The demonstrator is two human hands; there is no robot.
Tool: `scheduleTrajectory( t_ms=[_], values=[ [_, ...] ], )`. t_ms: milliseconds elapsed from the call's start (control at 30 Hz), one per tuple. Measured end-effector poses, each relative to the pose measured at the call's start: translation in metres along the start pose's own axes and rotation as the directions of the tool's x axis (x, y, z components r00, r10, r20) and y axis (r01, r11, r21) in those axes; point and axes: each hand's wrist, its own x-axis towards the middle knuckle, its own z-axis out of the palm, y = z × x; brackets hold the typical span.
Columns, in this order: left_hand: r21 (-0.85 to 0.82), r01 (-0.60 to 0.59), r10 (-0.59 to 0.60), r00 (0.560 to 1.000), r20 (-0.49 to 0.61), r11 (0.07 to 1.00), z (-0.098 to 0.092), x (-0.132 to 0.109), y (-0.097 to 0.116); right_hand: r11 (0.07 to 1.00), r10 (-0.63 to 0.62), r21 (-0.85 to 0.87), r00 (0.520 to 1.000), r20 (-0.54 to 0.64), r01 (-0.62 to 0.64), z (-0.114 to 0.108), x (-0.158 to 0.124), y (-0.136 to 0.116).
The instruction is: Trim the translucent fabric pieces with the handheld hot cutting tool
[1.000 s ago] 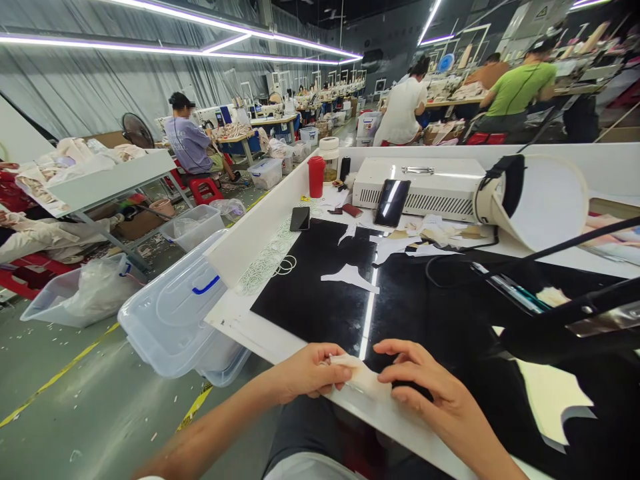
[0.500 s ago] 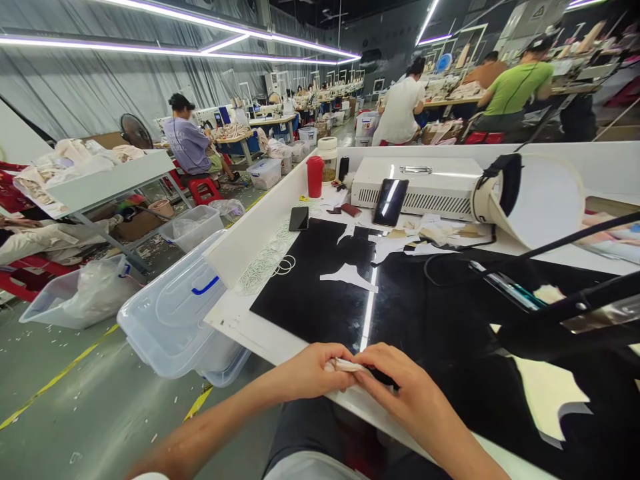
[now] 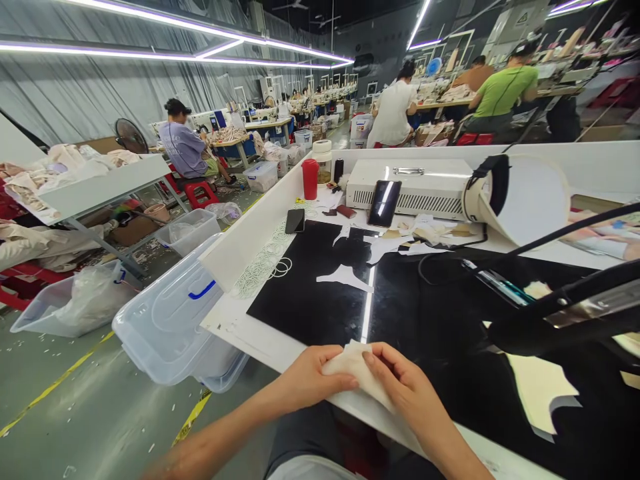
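One cream soft-looking sheet [image 3: 354, 368] pinched by left hand [image 3: 310, 379] and right hand [image 3: 406, 381] fingers, at white table's [image 3: 239, 327] near edge. Likely mid-handling: not set down. White curved flat cutout [image 3: 345, 277] lies farther, untouched.

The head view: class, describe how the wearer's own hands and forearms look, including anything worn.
The left hand and right hand are gloveless; no ring, watch or bracelet shows. The forearms are bare, without visible sleeves. A white garment and dark legwear show below.
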Motion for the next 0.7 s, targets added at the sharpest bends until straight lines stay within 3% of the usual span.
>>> scheduleTrajectory(
  t_ms=[167, 300, 400, 533, 700],
  values=[
    [0.152, -0.036, 0.03, 0.999, 0.039, 0.988, -0.022, -0.007, 0.01, 0.985, -0.118, -0.134, 0.989, -0.091, 0.105, -0.005, -0.004, -0.004],
    [0.179, -0.125, 0.137, 0.989, -0.056, 0.976, -0.035, -0.009, 0.022, 0.954, -0.222, -0.236, 0.964, -0.148, 0.184, -0.006, -0.003, -0.003],
    [0.269, -0.152, 0.193, 0.973, -0.13, 0.951, -0.022, -0.006, 0.029, 0.92, -0.323, -0.273, 0.939, -0.116, 0.283, 0.0, 0.0, 0.002],
    [0.463, -0.076, 0.16, 0.976, -0.146, 0.883, 0.005, 0.002, 0.028, 0.89, -0.409, -0.244, 0.911, -0.056, 0.384, 0.004, 0.002, 0.008],
    [0.441, -0.077, 0.17, 0.97, -0.174, 0.894, 0.015, 0.019, 0.008, 0.919, -0.389, -0.115, 0.916, -0.095, 0.378, 0.001, -0.001, 0.008]
  ],
)
